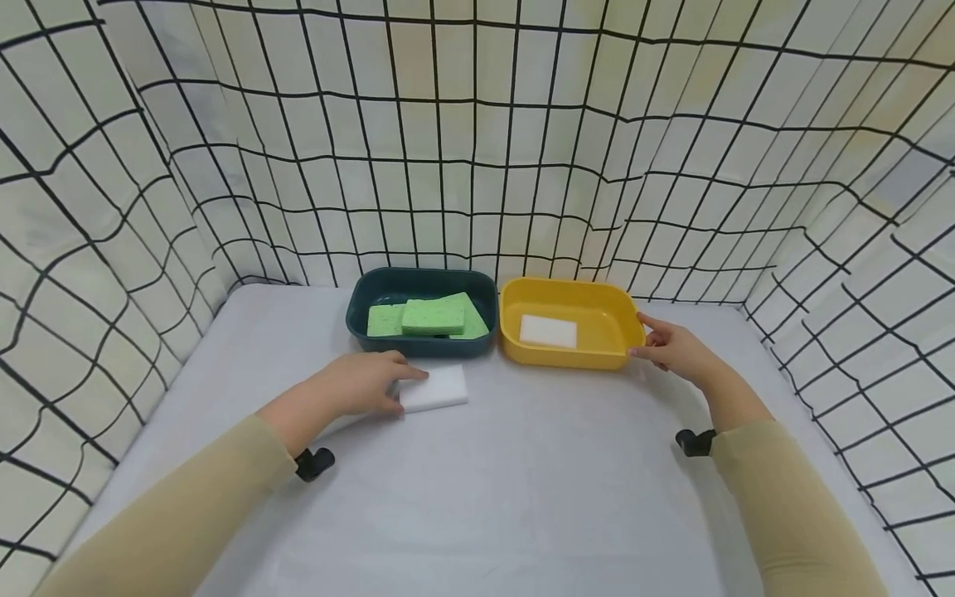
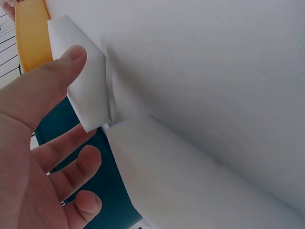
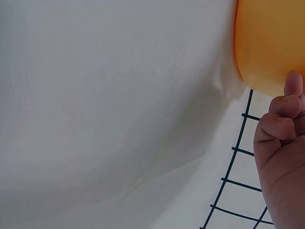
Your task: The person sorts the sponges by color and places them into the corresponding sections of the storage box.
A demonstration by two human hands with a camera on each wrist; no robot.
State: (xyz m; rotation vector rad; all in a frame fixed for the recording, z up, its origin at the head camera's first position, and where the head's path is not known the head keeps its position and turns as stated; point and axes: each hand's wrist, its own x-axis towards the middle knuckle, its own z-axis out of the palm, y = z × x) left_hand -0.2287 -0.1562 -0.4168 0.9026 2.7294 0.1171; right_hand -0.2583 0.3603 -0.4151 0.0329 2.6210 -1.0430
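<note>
My left hand (image 1: 367,383) pinches a flat white sponge (image 1: 434,388) low over the table, in front of the dark green tray (image 1: 358,333). In the left wrist view, the thumb lies over the white sponge (image 2: 88,81) and the index finger reaches its far side; the other fingers are loosely bent. My right hand (image 1: 681,352) grips the right end of the yellow tray (image 1: 567,358), thumb at its near corner and index finger at the rim. Another white sponge (image 1: 548,331) lies inside the yellow tray. Several green sponges (image 1: 433,317) lie overlapping in the green tray.
The two trays stand side by side at the back of the white-covered table (image 1: 537,481). Black-lined netting (image 1: 477,182) over pale cloth rises behind them and along both sides. A dark wrist strap (image 1: 313,464) shows below the left hand.
</note>
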